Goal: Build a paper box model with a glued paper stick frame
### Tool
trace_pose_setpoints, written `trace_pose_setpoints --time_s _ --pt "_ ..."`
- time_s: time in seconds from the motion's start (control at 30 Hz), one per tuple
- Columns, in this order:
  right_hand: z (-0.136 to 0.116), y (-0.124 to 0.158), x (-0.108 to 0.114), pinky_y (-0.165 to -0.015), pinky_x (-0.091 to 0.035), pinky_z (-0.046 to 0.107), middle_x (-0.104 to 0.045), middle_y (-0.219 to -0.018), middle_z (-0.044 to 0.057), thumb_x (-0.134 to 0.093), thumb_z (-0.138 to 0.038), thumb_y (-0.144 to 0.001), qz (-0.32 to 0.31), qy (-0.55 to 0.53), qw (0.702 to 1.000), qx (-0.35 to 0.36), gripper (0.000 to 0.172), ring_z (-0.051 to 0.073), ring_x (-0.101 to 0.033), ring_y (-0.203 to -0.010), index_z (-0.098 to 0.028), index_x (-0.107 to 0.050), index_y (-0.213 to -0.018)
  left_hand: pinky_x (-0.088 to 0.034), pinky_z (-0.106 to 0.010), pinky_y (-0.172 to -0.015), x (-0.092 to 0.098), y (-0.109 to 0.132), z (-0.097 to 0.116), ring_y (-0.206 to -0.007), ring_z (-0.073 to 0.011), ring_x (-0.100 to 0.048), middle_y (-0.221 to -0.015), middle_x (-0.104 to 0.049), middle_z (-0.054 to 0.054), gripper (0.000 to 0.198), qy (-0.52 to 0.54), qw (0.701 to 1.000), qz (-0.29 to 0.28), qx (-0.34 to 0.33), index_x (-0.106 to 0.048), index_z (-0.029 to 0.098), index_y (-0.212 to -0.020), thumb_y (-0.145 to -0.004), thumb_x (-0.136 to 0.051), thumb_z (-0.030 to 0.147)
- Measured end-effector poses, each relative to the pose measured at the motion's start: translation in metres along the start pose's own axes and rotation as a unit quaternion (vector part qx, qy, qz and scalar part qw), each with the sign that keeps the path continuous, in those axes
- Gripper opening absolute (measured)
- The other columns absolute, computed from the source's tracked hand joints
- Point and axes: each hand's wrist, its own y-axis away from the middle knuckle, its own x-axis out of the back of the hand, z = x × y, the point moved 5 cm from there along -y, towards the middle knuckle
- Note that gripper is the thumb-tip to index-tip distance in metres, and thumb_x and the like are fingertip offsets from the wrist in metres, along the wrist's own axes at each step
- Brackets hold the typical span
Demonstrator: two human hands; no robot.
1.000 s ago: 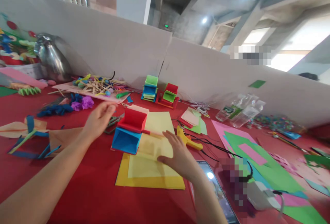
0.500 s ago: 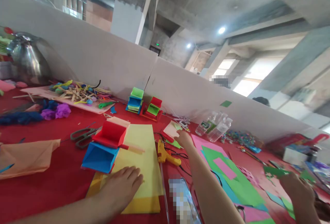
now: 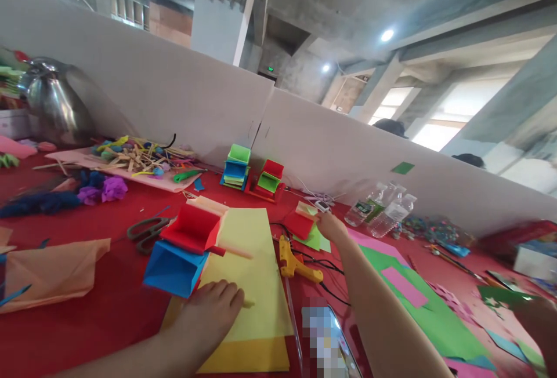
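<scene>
My left hand [image 3: 215,313] rests on the yellow paper sheets [image 3: 250,233], its fingers curled and close together. A small yellowish bit [image 3: 248,304] shows at its fingertips; what it is I cannot make out. Beside that hand stand a red folded paper box [image 3: 194,228] and, against it, a blue folded paper box [image 3: 176,268]. My right hand [image 3: 333,227] reaches forward, fingers closed at the edge of a small stack of coloured paper [image 3: 301,226], red and peach on top with light green below. Its fingertips are partly hidden.
A yellow glue gun [image 3: 298,262] with black cable lies between my arms, near a phone [image 3: 328,343]. Scissors [image 3: 145,233] lie left of the boxes. Plastic bottles [image 3: 391,215] stand by the white partition [image 3: 174,88]. Another person's hand [image 3: 537,314] holds green paper at right.
My left hand's fingers have drawn in from a flatter, spread pose. At my right hand, the small papers have shifted, showing more red and green. The view has moved slightly.
</scene>
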Motion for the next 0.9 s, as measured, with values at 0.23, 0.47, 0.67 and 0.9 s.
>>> trace_pose_setpoints --time_s 0.23,0.47,0.67,0.9 --pt "0.002 0.053 0.075 -0.07 -0.048 0.035 -0.063 -0.098 0.011 -0.036 -0.034 -0.092 0.177 -0.05 0.977 -0.11 0.032 0.023 -0.06 -0.088 -0.014 -0.059 -0.102 -0.048 -0.042 -0.079 0.006 0.007 -0.001 -0.098 -0.0278 -0.058 -0.107 -0.062 -0.015 0.04 0.055 0.998 0.01 0.028 -0.057 0.012 -0.107 -0.076 -0.037 -0.003" --pt "-0.059 0.213 0.067 -0.068 -0.042 0.028 -0.066 -0.09 0.005 -0.041 -0.034 -0.088 0.348 -0.167 0.921 0.057 0.023 0.019 -0.06 -0.082 -0.022 -0.06 -0.085 -0.034 -0.044 -0.102 0.03 0.021 0.003 -0.127 -0.0273 -0.036 -0.141 -0.034 -0.016 0.078 0.586 0.802 0.114 0.0 -0.026 0.019 -0.137 -0.073 -0.059 0.051" --pt "-0.117 0.319 -0.035 -0.077 -0.047 0.034 -0.067 -0.095 0.005 -0.045 -0.022 -0.085 0.281 -0.351 0.863 0.23 0.022 0.022 -0.061 -0.09 -0.029 -0.06 -0.099 -0.047 -0.036 -0.087 0.039 0.055 0.03 -0.1 -0.0273 -0.06 -0.106 -0.066 -0.012 0.057 0.794 0.58 0.107 0.149 -0.059 0.017 -0.113 -0.07 -0.06 0.055" --pt "-0.066 0.316 -0.081 -0.1 -0.035 0.047 -0.046 -0.134 0.011 -0.051 -0.054 -0.078 0.139 -0.63 0.76 0.08 0.056 0.03 -0.041 -0.124 -0.026 -0.043 -0.126 -0.049 -0.042 -0.081 0.017 0.133 0.008 -0.092 -0.0317 -0.064 -0.087 -0.072 -0.01 0.034 0.853 0.459 0.071 0.237 -0.07 0.016 -0.084 -0.061 -0.07 0.041"
